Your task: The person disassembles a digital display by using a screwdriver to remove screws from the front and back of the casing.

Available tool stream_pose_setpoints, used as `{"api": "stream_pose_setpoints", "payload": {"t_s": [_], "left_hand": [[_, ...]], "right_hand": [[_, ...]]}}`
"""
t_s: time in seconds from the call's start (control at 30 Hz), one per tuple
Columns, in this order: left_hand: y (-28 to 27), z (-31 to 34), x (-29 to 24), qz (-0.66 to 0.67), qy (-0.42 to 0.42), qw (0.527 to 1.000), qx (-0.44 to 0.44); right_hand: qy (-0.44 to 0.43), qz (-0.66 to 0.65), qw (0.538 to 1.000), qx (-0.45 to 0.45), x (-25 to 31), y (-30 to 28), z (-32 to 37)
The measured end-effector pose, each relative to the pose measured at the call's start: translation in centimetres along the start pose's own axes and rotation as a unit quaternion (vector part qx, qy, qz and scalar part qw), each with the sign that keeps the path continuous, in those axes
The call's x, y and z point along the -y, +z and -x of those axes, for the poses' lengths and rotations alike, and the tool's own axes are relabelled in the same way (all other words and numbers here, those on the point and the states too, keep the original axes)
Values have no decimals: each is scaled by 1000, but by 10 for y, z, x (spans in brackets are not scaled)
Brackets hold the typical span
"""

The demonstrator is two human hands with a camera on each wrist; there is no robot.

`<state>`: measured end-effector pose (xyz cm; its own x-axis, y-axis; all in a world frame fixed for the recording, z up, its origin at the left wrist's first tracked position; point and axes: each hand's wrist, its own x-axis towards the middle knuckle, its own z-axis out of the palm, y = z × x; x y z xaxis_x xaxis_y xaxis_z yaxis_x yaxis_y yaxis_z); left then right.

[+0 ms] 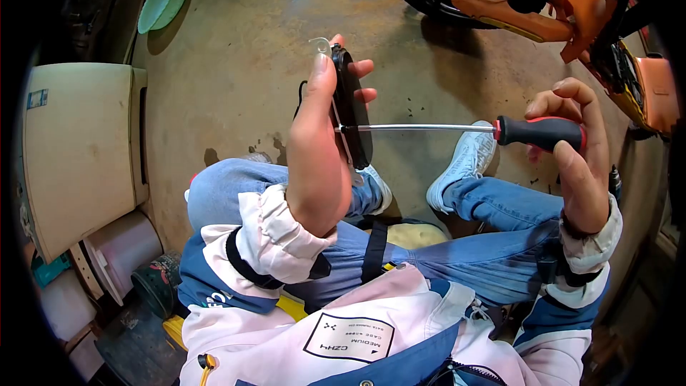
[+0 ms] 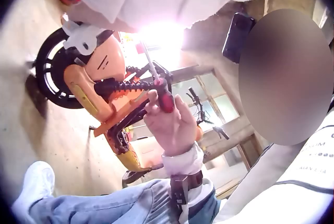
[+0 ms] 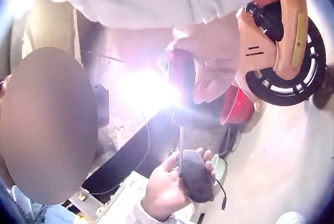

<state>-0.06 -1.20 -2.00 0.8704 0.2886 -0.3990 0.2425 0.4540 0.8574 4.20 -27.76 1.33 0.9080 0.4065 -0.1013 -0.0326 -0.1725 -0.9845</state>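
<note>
The jacket [image 1: 421, 349] carries a framed patch [image 1: 349, 338], upside down in the head view: "MEDIUM" and "CASE" can be read, with a larger code starting "CZH". Letters on the left sleeve [image 1: 246, 268] are broken by folds. The blue label [image 1: 37, 99] on the cabinet [image 1: 86, 150] is too small to read.

The left hand [image 1: 314, 136] grips a dark device [image 1: 355, 111] between thumb and fingers, held upright over the floor [image 1: 250, 43] just above centre. The right hand [image 1: 587, 186], at the device's 3 o'clock, has its fingers curled round the handle of a screwdriver [image 1: 525, 131]. The shaft points to 9 o'clock and its tip reaches the device's thumb-side edge; whether it touches, I cannot tell.

The right wrist view alone shows the device's rounded broad face, its cable [image 3: 223, 195] ending in a plug, and a red basin [image 3: 237, 106]. The left wrist view adds the bike's handlebar [image 2: 201, 109] and a window [image 2: 214, 91].

Open floor runs from the device towards 12 o'clock. The orange bike [image 1: 514, 0] bounds it at 2 o'clock, a green basin [image 1: 166, 1] at 10, the cabinet's edge at 9, well apart from the left hand. At 4 o'clock, a white shoe [image 1: 468, 161] lies below the shaft; jeans [image 1: 486, 243] fill the 5 to 7 o'clock side.
</note>
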Motion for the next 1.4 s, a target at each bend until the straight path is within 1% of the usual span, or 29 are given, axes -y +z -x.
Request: {"api": "stream_pose_setpoints", "payload": {"t_s": [0.03, 0.1, 0.13, 0.2, 0.3, 0.33, 0.37, 0.43, 0.47, 0.5, 0.57, 0.6, 0.67, 0.77, 0.8, 0.83, 0.9, 0.93, 0.97, 1.03, 1.13, 1.27, 1.37, 1.4], "left_hand": [[0, 0, 0, 0, -1, 1000, 0], [1, 1, -1, 5, -3, 1000, 2], [1, 1, 0, 5, -3, 1000, 2], [0, 1, 1, -7, -3, 1000, 8], [2, 3, 0, 0, -4, 1000, 5], [2, 2, 0, 0, -4, 1000, 5], [1, 1, 1, 0, -1, 1000, 5], [0, 0, 1, 0, 1, 1000, 4], [0, 0, 0, 5, 1, 1000, 3], [0, 0, 0, 11, -1, 1000, 2], [-1, 0, 1, 11, -1, 1000, 2], [-1, 0, 1, 10, -2, 1000, 3], [0, 1, 1, 7, -4, 1000, 4], [1, 1, 1, 3, -7, 1000, 5], [1, 1, 0, 1, -6, 1000, 5], [1, 1, 1, 2, -6, 1000, 4], [-1, 0, 1, 9, -5, 1000, 5], [-1, 0, 1, 9, -5, 1000, 5], [0, 1, 0, 9, -7, 1000, 2], [1, 1, 0, 8, -9, 1000, 0], [1, 1, 1, -1, -10, 1000, 6], [1, 1, 2, 0, -5, 1000, 6], [-1, -1, 1, 3, -2, 1000, 2], [-1, -1, 1, 7, 0, 1000, 2]], "right_hand": [[0, 0, 1000, 0, -1, 0, 1], [-46, 47, 998, -26, -4, 2, 2], [-46, 46, 998, -26, -4, -2, 3], [25, 70, 997, -17, -5, -14, 8], [22, 62, 998, -10, -5, -7, 6], [72, 11, 997, -2, -1, -8, 6], [72, 11, 997, -2, -2, -5, 4], [0, 16, 999, -36, -4, 5, 1], [19, -10, 1000, -7, 0, 0, 1], [20, -10, 1000, -8, 0, 1, 1], [-26, 21, 999, -24, -1, 4, 1], [-26, 21, 999, -24, -2, 1, 2], [3, 77, 997, -20, -4, -7, 7], [-8, 92, 996, -16, 0, -6, 10], [30, 66, 997, -4, 2, -9, 10], [30, 66, 997, -4, 1, -7, 7], [-54, 32, 998, 1, -4, 2, 1], [-28, 8, 1000, 4, -1, -1, 2], [-27, 8, 1000, 4, -1, 0, 3], [-50, 62, 996, -44, 0, 4, 4], [-39, 94, 994, -33, -7, -10, 10], [-16, 93, 995, -41, -6, -4, 9], [-49, 34, 998, -17, -7, 2, 2], [-24, 7, 999, 31, -3, -6, 2]]}}
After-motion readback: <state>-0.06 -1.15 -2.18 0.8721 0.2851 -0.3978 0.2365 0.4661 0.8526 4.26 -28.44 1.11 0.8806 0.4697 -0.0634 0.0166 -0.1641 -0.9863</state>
